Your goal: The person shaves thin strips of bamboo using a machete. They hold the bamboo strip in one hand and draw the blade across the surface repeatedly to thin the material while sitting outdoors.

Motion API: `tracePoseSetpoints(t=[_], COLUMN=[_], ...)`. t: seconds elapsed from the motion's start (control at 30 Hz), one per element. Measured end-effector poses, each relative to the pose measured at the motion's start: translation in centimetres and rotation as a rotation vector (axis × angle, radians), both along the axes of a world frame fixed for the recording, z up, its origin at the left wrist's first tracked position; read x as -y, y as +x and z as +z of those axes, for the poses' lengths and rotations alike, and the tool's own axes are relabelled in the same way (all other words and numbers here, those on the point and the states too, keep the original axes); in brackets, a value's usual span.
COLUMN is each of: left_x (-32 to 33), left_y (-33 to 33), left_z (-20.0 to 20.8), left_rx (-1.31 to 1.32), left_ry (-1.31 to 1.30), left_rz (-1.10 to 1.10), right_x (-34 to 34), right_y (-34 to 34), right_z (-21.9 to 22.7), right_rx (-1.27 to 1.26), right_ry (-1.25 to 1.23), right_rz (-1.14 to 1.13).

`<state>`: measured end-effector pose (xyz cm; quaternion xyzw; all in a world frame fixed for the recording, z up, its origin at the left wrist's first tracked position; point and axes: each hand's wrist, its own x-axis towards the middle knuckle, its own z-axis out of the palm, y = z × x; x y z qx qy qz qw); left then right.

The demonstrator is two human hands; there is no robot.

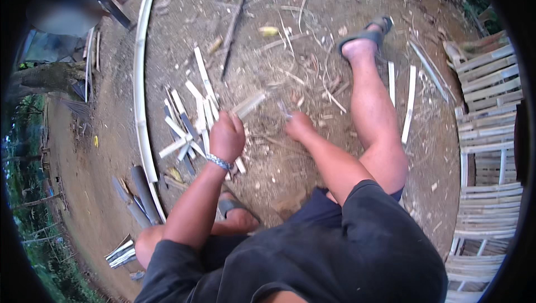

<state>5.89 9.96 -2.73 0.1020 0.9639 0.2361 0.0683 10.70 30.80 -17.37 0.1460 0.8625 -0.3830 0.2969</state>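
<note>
My left hand (228, 135), with a woven bracelet at its wrist, is closed on a pale bamboo strip (249, 104). The strip slants up and to the right, smeared by motion. My right hand (300, 126) is closed on a thin grey blade-like tool (283, 107), too blurred to tell its exact kind. The tool lies just right of the strip's far end, and I cannot tell whether they touch. Beside and beyond my left hand, several split bamboo pieces (180, 145) lie in a loose heap on the dirt.
A long split bamboo pole (140, 80) runs along the left. Darker bamboo lengths (144, 191) lie near my left knee. A slatted bamboo bench (488, 130) stands at the right. My sandalled foot (365, 38) stretches forward. A dark stick (234, 27) and shavings litter the ground.
</note>
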Motion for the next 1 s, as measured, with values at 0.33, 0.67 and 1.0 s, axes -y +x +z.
tracePoseSetpoints(t=[0.33,0.67,1.0], left_x=[-0.7,0.3,1.6], left_y=[-2.1,-2.4,-0.6], left_z=[1.2,1.4,0.3], left_rx=[-0.108,-0.056,-0.129], left_ry=[-0.001,-0.052,-0.124], left_rz=[-0.034,-0.101,-0.248], right_x=[-1.9,-1.7,3.6], right_y=[-0.9,-0.3,-0.3], right_z=[-1.7,-2.6,11.7], right_rx=[0.094,0.059,-0.135], right_ry=[0.092,0.099,-0.18], right_rz=[-0.067,-0.126,0.14])
